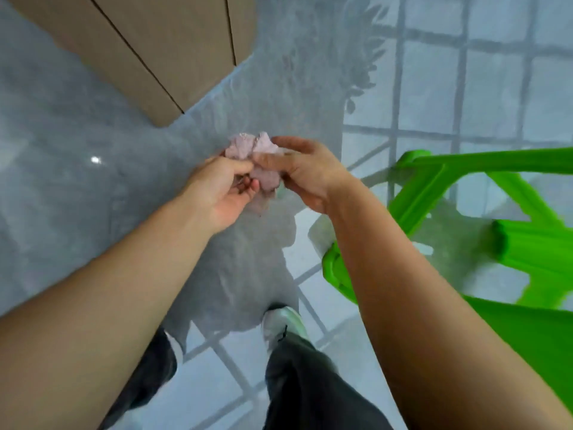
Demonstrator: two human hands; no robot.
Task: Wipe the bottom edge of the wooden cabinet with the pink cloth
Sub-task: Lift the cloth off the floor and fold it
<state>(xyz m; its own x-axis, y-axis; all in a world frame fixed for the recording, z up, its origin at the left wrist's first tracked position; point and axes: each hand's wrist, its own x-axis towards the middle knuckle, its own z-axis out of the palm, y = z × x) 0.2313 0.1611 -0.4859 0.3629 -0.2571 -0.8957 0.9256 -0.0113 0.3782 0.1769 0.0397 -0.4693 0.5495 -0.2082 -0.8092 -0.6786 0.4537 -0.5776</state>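
A glossy grey floor [77, 187] fills the frame. The wooden cabinet [161, 51] stands at upper left, its bottom edge running diagonally down toward centre. A green plastic frame [527, 321] sits at right. At centre, the left hand [217, 193] and right hand [307, 172] pinch the bunched pink cloth [257, 159] between their fingertips, well apart from the cabinet; its loose end hangs downward.

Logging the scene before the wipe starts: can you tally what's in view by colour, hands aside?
Pink: 1, the pink cloth, bunched between the left hand and right hand
Brown: 1, the wooden cabinet
Green: 1, the green plastic frame
Total: 3
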